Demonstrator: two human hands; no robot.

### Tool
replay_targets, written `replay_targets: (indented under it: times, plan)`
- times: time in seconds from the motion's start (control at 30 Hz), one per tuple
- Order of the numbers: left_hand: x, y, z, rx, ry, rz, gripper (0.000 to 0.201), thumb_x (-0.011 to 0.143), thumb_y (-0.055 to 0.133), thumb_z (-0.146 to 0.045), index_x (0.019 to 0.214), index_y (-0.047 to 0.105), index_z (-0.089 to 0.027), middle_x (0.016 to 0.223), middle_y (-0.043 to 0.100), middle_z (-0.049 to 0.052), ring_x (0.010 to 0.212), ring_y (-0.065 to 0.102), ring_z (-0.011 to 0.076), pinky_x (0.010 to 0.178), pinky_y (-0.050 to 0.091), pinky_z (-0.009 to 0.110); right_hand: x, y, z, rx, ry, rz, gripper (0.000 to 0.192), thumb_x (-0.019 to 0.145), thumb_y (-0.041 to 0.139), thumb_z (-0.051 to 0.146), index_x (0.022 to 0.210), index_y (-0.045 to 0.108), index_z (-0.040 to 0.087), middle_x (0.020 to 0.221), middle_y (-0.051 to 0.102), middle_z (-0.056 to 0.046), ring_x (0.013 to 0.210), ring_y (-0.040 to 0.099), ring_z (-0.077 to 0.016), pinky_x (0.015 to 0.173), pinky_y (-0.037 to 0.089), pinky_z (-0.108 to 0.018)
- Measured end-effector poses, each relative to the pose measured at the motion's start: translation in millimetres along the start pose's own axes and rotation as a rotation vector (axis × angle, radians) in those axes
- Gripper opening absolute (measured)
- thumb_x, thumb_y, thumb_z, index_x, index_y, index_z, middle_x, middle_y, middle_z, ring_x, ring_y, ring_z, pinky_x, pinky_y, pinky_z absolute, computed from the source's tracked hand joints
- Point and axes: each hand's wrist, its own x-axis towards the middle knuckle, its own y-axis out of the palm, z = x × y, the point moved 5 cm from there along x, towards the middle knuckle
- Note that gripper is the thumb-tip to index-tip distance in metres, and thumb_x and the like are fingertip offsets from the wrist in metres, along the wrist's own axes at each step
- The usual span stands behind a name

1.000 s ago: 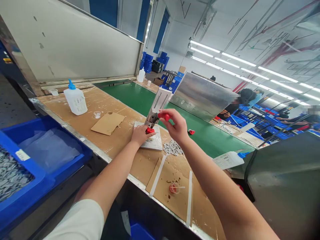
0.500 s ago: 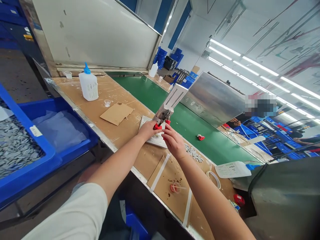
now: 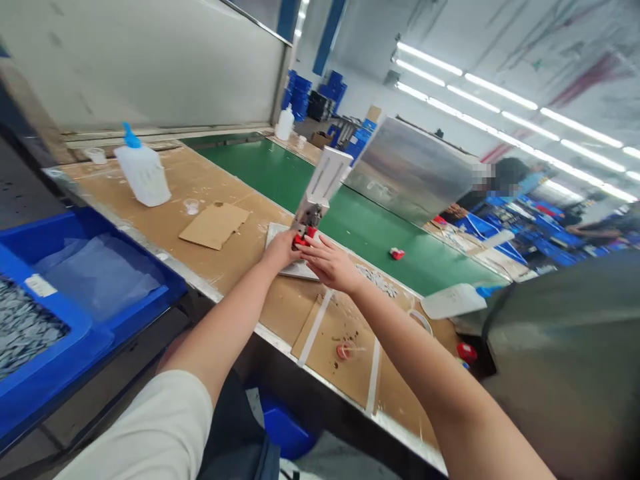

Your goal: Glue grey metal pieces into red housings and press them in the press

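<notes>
Both sets of fingers meet at a small red plastic part [image 3: 301,238] seated under the upright grey metal press fixture [image 3: 320,189]. The left hand [image 3: 280,250] pinches it in place; the right hand [image 3: 327,263] rests half-open against it, apparently steadying. They sit on a white base plate [image 3: 283,233] on the cardboard-covered worktop [image 3: 200,180], loose grey chips [image 3: 377,280] just beside.

red part [image 3: 301,239]: mostly covered by left hand [image 3: 280,251] and right hand [image 3: 327,263] | blue bin [image 3: 75,320]: cut by left edge | co-worker's face: blurred | grey pieces [image 3: 373,279]: too small to identify
</notes>
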Motion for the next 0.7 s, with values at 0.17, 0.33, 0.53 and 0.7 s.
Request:
replay_targets:
  times: [0.17, 0.33, 0.53, 0.7]
  plan:
    - [-9, -24.1, 1, -0.013, -0.074, -0.056, 0.065, 0.078, 0.07, -0.021, 0.14, 0.054, -0.016, 0.137, 0.066, 0.015, 0.128, 0.062, 0.0312, 0.114, 0.048, 0.048, -90, -100, 21, -0.143, 0.367, -0.292, 0.033, 0.105, 0.055, 0.042, 0.132, 0.071, 0.031, 0.148, 0.065, -0.006, 0.145, 0.054, -0.0306, 0.123, 0.04, -0.058]
    - [-51, -78.7, -37, 0.01, -0.013, -0.432, 0.045, 0.083, 0.062, -0.018, 0.128, 0.063, -0.021, 0.13, 0.069, 0.009, 0.125, 0.063, 0.0317, 0.11, 0.049, 0.054, -265, -118, 39, -0.467, 1.017, -0.228, 0.036, 0.102, 0.059, 0.051, 0.107, 0.079, 0.022, 0.105, 0.075, -0.013, 0.098, 0.069, -0.0318, 0.09, 0.052, -0.047]
    - [-64, -33.8, -137, -0.234, 0.219, -0.335, 0.019, 0.092, 0.06, -0.032, 0.104, 0.068, -0.021, 0.09, 0.068, 0.002, 0.081, 0.064, 0.0185, 0.076, 0.053, 0.034, -332, -65, 50, -0.487, 1.231, 0.026, 0.027, 0.091, 0.077, 0.04, 0.108, 0.076, 0.019, 0.101, 0.074, -0.013, 0.093, 0.068, -0.0296, 0.08, 0.049, -0.038]
    - [-59, 88.5, -161, -0.443, 0.089, 0.578, 0.041, 0.091, 0.064, -0.053, 0.11, 0.071, -0.018, 0.097, 0.075, 0.007, 0.078, 0.068, 0.0184, 0.071, 0.055, 0.031, -280, -62, 57, -0.427, 0.947, -0.222, 0.02, 0.099, 0.069, 0.034, 0.111, 0.073, 0.019, 0.11, 0.071, -0.014, 0.098, 0.066, -0.0269, 0.084, 0.05, -0.037]
